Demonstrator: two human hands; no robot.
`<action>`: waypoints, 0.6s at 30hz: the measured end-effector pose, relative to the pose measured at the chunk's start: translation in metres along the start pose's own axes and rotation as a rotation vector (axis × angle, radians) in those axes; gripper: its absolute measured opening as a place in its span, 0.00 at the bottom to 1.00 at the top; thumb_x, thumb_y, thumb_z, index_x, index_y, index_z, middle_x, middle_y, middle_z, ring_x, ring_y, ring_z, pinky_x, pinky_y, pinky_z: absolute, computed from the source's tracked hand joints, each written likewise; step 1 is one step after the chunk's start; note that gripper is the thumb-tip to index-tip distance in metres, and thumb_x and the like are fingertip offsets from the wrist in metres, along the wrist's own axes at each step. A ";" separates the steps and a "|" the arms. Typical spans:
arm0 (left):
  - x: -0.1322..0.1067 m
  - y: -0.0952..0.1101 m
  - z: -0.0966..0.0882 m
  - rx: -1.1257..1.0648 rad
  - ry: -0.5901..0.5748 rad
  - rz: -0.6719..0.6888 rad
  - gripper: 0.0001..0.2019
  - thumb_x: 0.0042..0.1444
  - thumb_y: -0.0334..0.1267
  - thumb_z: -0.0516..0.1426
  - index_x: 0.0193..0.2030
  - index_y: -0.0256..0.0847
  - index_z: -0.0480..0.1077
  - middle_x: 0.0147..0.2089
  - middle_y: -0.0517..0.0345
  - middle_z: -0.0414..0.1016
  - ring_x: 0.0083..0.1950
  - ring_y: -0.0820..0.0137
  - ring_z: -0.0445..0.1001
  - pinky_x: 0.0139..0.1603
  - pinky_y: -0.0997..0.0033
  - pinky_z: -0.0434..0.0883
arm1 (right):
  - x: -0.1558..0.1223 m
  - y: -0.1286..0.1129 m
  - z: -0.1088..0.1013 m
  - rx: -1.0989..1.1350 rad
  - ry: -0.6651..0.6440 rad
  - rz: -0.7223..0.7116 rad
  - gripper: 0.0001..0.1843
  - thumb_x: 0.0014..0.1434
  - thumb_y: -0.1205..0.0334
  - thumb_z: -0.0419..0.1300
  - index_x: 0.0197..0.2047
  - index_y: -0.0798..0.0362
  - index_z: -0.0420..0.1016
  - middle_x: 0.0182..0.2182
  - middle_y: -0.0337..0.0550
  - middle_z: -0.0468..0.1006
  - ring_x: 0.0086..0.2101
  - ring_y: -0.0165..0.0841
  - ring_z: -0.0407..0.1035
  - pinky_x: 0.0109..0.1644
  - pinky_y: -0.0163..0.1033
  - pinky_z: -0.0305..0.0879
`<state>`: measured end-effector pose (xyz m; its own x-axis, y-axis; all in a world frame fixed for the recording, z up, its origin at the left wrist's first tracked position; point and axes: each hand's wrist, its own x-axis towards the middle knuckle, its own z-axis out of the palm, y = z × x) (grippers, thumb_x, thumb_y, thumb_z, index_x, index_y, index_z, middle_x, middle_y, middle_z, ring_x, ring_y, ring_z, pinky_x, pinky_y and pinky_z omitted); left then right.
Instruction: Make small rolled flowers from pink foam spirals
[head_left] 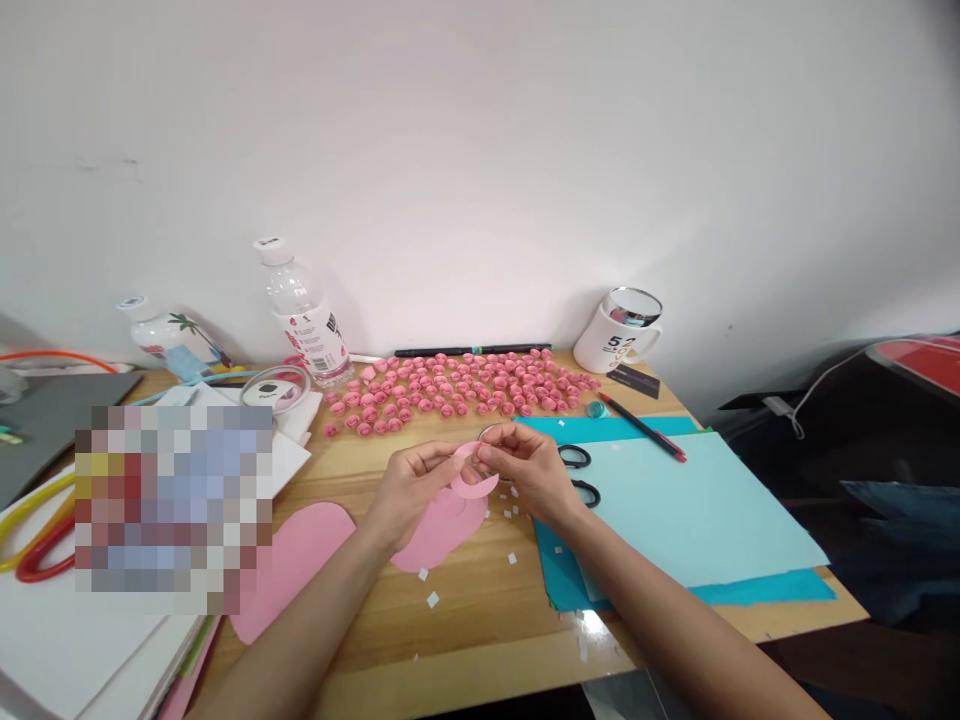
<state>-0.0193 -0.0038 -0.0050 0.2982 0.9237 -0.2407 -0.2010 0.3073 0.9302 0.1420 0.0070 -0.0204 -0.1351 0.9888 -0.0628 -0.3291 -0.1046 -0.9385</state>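
Both my hands meet above the middle of the wooden desk (480, 620). My left hand (409, 485) and my right hand (529, 465) pinch a curling pink paper strip (472, 480) between their fingertips. Its loop hangs down between them. Under the hands lies a pink paper sheet (442, 530). Behind them, several small rolled pink paper roses (457, 385) are spread across the back of the desk. Black-handled scissors (581, 475) lie just right of my right hand, partly hidden by it.
Light blue paper (690, 510) lies on darker blue sheets at the right. A red pencil (645, 428) and white mug (619, 335) are at the back right. Two bottles (304, 315) and a tape roll (274, 388) are at the back left. White paper scraps (433, 598) dot the desk.
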 end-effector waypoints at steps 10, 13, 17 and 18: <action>-0.001 0.001 0.003 0.036 -0.027 0.014 0.12 0.49 0.42 0.59 0.36 0.35 0.75 0.33 0.51 0.78 0.34 0.69 0.74 0.35 0.73 0.69 | 0.001 0.001 0.002 0.010 0.000 -0.040 0.12 0.43 0.60 0.68 0.27 0.54 0.69 0.21 0.36 0.72 0.22 0.26 0.66 0.26 0.32 0.62; -0.001 0.002 0.004 0.066 -0.026 0.034 0.12 0.50 0.43 0.59 0.36 0.36 0.75 0.33 0.51 0.78 0.35 0.68 0.75 0.37 0.71 0.69 | 0.000 0.001 0.003 0.012 0.010 -0.034 0.12 0.41 0.60 0.68 0.26 0.54 0.69 0.24 0.38 0.74 0.23 0.27 0.66 0.25 0.32 0.62; -0.001 0.002 0.004 0.088 -0.025 0.022 0.12 0.49 0.43 0.59 0.36 0.37 0.75 0.34 0.52 0.79 0.34 0.69 0.74 0.35 0.73 0.69 | 0.000 0.001 0.002 -0.015 0.032 -0.010 0.13 0.40 0.59 0.69 0.25 0.54 0.70 0.24 0.39 0.75 0.23 0.27 0.67 0.24 0.32 0.63; -0.001 0.001 0.003 0.088 -0.027 0.017 0.12 0.49 0.43 0.59 0.36 0.37 0.75 0.33 0.52 0.79 0.33 0.70 0.74 0.34 0.74 0.69 | 0.000 0.001 0.001 -0.020 0.032 -0.009 0.12 0.41 0.59 0.69 0.25 0.54 0.70 0.22 0.38 0.74 0.22 0.27 0.66 0.24 0.32 0.63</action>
<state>-0.0165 -0.0051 -0.0030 0.3211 0.9217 -0.2178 -0.1244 0.2690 0.9551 0.1404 0.0071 -0.0207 -0.1027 0.9926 -0.0647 -0.3109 -0.0938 -0.9458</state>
